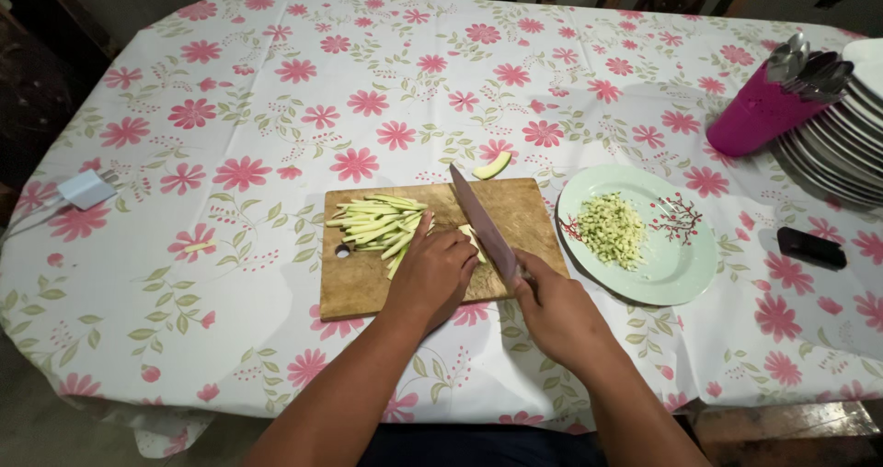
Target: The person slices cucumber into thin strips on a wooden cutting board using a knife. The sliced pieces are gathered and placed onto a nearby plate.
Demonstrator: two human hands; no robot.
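At the far left of the flowered tablecloth (276,136) lies a white charger (87,189), and mid-table a wooden cutting board (368,283) carries a pile of pale green vegetable strips (377,223). The left hand (432,274) presses curled fingers down on a bunch of strips just beside the knife (483,223), whose handle the right hand (556,315) grips closed. Farther right stand a plate (676,274) of diced vegetable (612,230), a pink cutlery holder (759,113) and stacked plates (842,145).

L hand (437,274) is pressing down palm-first, fingers (460,244) curled; R hand (556,315) is gripping w/ fingers wrapped tight. Both forearms are reaching fwd, bare, angled inward.
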